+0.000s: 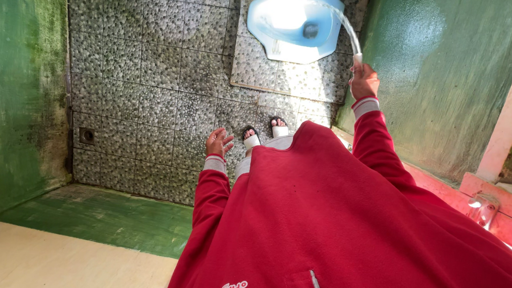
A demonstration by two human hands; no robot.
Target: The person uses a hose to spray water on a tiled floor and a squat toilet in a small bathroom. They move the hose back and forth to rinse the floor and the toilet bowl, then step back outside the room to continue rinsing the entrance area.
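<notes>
Blue ceramic marks the squat toilet [294, 24] at the top centre of the frame, set in a raised step of the pebble-patterned tiled floor [152, 61]. The right hand [364, 80] is clenched around the end of a hose [357, 58], upper right of centre, and a stream of water [341, 15] arcs from it into the pan. The left hand [218, 142] hangs released, fingers loosely spread, holding nothing, near the middle of the frame.

Wet tile looks like the main hazard: the feet in white sandals [264, 133] stand just below the step's edge, and spray bouncing off the pan could wet the floor under them, so a slip seems possible. If the stream drifts sideways it would likely strike the green wall [447, 74] at right, which stands just beside the hose hand.

Room is tight to the right, where the wall and a red ledge [509, 209] close in. More open floor lies to the left, up to a small floor drain [87, 135] near the mossy left wall [1, 91].
</notes>
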